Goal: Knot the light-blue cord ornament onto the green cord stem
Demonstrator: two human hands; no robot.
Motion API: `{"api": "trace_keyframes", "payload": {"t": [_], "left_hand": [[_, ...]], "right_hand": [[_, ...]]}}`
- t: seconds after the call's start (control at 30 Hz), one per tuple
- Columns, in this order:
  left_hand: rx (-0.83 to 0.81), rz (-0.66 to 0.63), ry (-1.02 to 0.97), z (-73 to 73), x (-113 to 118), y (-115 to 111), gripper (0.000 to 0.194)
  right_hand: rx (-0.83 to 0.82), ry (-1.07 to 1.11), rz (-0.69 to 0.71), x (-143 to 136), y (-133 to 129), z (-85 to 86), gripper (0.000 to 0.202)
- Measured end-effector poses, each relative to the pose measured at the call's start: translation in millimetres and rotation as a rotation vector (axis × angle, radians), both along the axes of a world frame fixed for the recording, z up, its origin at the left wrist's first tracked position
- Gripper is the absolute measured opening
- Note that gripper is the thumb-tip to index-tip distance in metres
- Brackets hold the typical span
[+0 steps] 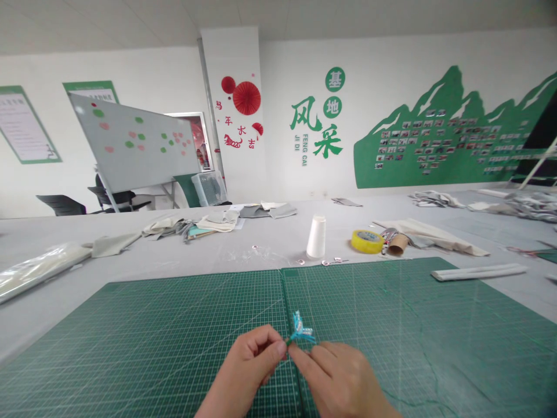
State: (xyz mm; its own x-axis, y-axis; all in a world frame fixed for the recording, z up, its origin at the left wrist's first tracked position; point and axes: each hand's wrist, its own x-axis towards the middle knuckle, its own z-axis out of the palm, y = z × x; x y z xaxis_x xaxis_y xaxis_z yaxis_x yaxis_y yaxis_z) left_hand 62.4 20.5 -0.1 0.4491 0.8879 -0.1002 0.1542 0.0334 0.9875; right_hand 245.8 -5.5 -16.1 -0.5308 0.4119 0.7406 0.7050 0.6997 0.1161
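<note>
A small bright-blue craft flower (300,332) with white-dotted petals and a thin green stem is held up over the green cutting mats. My left hand (256,360) pinches the stem between thumb and forefinger. Beside it, my right hand (342,374) is closed, its forefinger tip pressed at the stem just below the petals; its thumb is hidden. A loose green thread (429,363) trails over the right cutting mat (400,313). The left cutting mat (183,325) lies under my left hand, and the seam between the mats runs beneath the flower.
Beyond the mats stand a white thread cone (316,238), a yellow tape roll (366,241) and a brown cardboard tube (397,245). A rolled white cloth (478,272) lies on the right mat. Fabric scraps (217,220) and a plastic-wrapped roll (43,267) lie on the grey table.
</note>
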Motion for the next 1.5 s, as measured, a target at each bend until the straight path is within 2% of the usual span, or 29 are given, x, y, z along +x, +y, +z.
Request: {"api": "trace_keyframes", "payload": {"t": [0.13, 0.3, 0.37, 0.6, 0.83, 0.97, 1.23, 1.37, 1.5], "left_hand": [[-0.026, 0.033, -0.010, 6.2, -1.6, -0.6, 0.031], [-0.066, 0.077, -0.059, 10.4, -4.9, -0.5, 0.034], [-0.075, 0.066, -0.081, 11.0, -5.2, -0.8, 0.035], [-0.157, 0.062, -0.141, 15.3, -4.6, -5.6, 0.039], [-0.204, -0.005, -0.250, 17.0, -3.6, -11.0, 0.038], [-0.194, -0.074, -0.229, 14.2, -5.3, -7.1, 0.043], [-0.175, -0.069, -0.195, 17.3, -8.4, -6.1, 0.041], [-0.184, -0.092, -0.191, 16.5, -9.4, -6.6, 0.039], [-0.214, -0.172, -0.170, 15.0, -9.7, -7.5, 0.035]], "right_hand": [[-0.107, 0.110, 0.042, -1.4, -2.0, 0.1, 0.037], [-0.358, 0.465, 0.152, -4.8, -4.0, -0.9, 0.026], [-0.413, 0.533, 0.174, -6.3, -4.3, -1.7, 0.026], [-0.545, 0.543, 0.218, -8.8, -4.5, -3.8, 0.028], [-0.860, 0.636, 0.192, -8.3, -3.1, -1.4, 0.027], [-0.991, 0.696, 0.212, -8.0, -0.5, -2.2, 0.029], [-1.107, 0.786, 0.256, -6.3, 1.7, -1.7, 0.031], [-1.132, 0.848, 0.340, -7.0, 4.4, -0.9, 0.038], [-1.195, 0.947, 0.412, -7.1, 8.4, -1.1, 0.038]]}}
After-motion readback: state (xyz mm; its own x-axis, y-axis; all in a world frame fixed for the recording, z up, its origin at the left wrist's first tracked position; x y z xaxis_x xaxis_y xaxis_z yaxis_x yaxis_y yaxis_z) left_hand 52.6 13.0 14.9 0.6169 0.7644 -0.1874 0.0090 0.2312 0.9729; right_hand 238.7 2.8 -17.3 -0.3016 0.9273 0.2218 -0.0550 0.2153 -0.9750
